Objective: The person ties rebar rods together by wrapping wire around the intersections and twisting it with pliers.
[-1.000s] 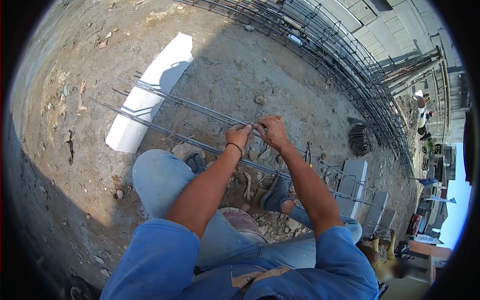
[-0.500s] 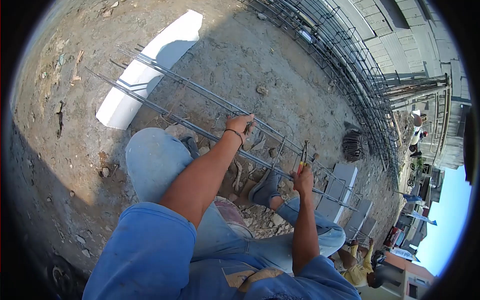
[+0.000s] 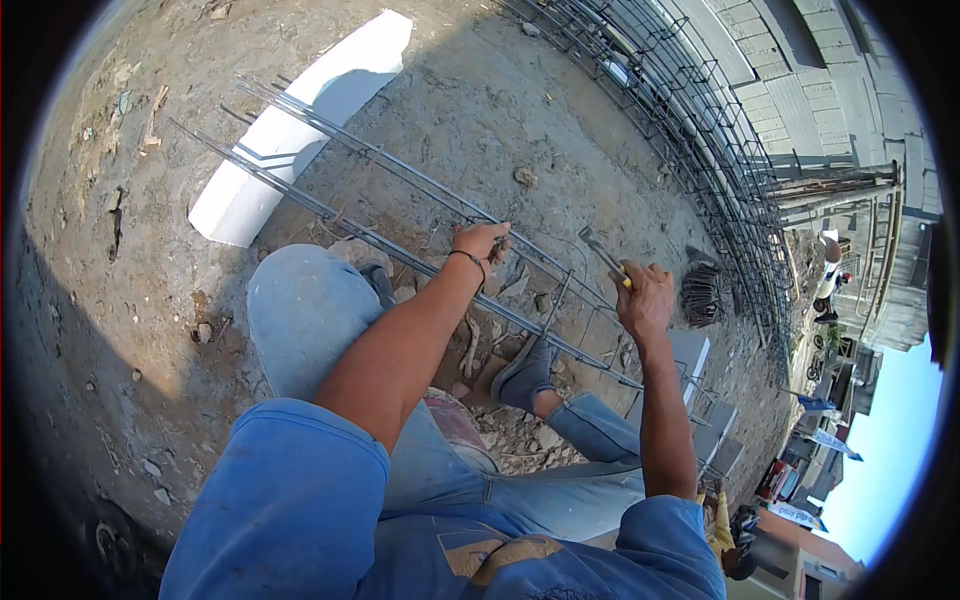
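A framework of long steel rebar (image 3: 385,243) with cross ties lies across in front of my legs. My left hand (image 3: 482,245) is closed around its far bar, the wrist bent over the near bar. Above the right part of the bars, my right hand (image 3: 648,298) grips a pair of pincers (image 3: 603,255) with yellow on the handle; its metal head points up and left, apart from the rebar. A stirrup (image 3: 558,303) spans the bars between my two hands. The left ends of the bars rest across a long white block (image 3: 365,55).
More assembled rebar cages (image 3: 690,120) lie along the block wall at upper right. A dark bundle of bent steel (image 3: 703,295) sits on the ground nearby. Grey blocks (image 3: 715,425) are by the bars' right end. Rubble surrounds my shoe (image 3: 527,375). Other people are at the right.
My right hand has lifted up and right from the near bar with the pincers, whose head has swung to the left. My left hand stays on the far bar.
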The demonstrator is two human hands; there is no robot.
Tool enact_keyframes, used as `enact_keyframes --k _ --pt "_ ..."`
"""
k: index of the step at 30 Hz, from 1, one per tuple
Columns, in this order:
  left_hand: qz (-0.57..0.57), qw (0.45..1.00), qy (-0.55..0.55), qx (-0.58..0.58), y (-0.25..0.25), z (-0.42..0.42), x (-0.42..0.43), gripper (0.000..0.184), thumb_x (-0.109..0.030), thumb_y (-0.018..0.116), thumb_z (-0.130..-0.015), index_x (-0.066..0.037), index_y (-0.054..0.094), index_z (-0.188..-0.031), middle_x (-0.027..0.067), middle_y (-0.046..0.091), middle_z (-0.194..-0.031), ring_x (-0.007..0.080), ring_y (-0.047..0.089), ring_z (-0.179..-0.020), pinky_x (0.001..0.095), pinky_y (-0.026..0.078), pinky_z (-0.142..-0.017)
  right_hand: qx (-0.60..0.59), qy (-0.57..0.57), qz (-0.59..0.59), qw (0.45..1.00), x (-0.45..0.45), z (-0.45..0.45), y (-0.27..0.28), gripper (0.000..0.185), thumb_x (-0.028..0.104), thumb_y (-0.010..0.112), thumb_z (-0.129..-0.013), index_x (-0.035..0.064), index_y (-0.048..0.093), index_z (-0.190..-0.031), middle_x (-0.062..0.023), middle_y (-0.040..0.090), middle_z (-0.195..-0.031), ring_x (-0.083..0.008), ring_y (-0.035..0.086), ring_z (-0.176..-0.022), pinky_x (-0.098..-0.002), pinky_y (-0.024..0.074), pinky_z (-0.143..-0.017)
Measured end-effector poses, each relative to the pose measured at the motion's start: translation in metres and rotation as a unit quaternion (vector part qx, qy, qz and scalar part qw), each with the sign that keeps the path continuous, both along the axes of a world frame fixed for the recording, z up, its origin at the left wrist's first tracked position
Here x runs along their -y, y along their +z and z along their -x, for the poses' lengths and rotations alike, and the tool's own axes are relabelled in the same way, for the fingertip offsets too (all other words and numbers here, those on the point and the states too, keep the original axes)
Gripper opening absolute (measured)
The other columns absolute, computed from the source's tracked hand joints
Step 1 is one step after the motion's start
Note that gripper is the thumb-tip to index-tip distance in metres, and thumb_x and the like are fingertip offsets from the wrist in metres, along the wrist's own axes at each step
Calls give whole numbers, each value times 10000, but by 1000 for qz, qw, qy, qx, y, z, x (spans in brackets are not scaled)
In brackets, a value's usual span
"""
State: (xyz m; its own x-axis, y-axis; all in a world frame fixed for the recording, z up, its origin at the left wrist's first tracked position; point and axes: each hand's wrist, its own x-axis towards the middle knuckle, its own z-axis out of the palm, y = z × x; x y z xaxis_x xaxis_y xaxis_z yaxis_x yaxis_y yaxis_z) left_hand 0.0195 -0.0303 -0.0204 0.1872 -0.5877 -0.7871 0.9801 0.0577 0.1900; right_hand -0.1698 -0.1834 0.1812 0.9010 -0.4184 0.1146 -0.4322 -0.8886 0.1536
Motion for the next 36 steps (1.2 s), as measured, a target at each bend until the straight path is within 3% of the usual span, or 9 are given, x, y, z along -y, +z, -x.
enact_keyframes --k 2,6,9,11,14,21,26,33,36 --pt "-4 1000 0 18 4 0 -2 110 -121 722 -934 -64 653 -999 39 627 -920 136 636 -754 258 466 -503 -95 104 -33 990 20 -28 -6 176 145 650 -881 106 679 -1050 -110 691 -837 -338 688 -843 -435 513 -766" --pt "-12 1000 19 13 6 1 -2 114 -111 722 -934 -57 651 -1004 51 627 -938 142 634 -766 269 475 -512 -222 72 -11 972 32 -78 -26 232 90 575 -883 108 648 -1102 -104 694 -936 -328 694 -824 -450 524 -790" --pt "-15 999 13 29 7 0 -3 136 -101 725 -930 -45 645 -1026 50 628 -923 153 635 -751 283 486 -518 -246 83 -40 965 43 -96 -48 351 86 511 -929 113 591 -1269 -116 658 -1192 -325 685 -1010 -492 535 -894" --pt "5 999 32 23 5 1 -4 169 -103 733 -926 -34 637 -1047 56 639 -889 162 634 -724 294 489 -520 -224 138 39 964 50 -97 -62 460 103 495 -953 126 506 -1412 -112 540 -1417 -329 582 -1250 -585 485 -1011" --pt "12 999 15 42 -1 1 -3 181 -110 736 -926 -31 633 -1052 67 651 -861 164 634 -703 296 489 -519 -289 108 2 951 52 -105 -70 540 104 504 -960 144 428 -1493 -90 450 -1514 -338 455 -1390 -667 398 -1086" --pt "33 998 33 33 1 3 -5 168 -114 736 -928 -38 638 -1041 73 660 -834 163 635 -692 290 485 -514 -241 180 48 952 55 -104 -82 492 147 547 -955 140 471 -1441 -99 505 -1435 -330 527 -1294 -592 439 -1067" --pt "34 998 44 37 -1 4 -4 140 -98 730 -927 -43 635 -1013 70 662 -839 166 644 -696 293 482 -502 -225 182 46 956 50 -113 -75 255 165 553 -926 122 581 -1175 -72 594 -1059 -287 604 -1001 -467 510 -867" --pt "38 998 45 34 -5 5 -2 137 -98 727 -928 -50 630 -1012 78 666 -840 164 648 -679 287 481 -486 -231 193 99 948 30 -128 -38 151 157 559 -892 107 613 -1024 -65 603 -969 -298 607 -1003 -439 494 -917" --pt "23 999 25 35 4 2 -7 129 -97 719 -936 -52 628 -1016 91 675 -849 163 652 -687 294 496 -491 -165 325 162 917 22 -142 -19 119 149 564 -892 98 646 -962 -79 662 -961 -324 658 -982 -453 526 -887"
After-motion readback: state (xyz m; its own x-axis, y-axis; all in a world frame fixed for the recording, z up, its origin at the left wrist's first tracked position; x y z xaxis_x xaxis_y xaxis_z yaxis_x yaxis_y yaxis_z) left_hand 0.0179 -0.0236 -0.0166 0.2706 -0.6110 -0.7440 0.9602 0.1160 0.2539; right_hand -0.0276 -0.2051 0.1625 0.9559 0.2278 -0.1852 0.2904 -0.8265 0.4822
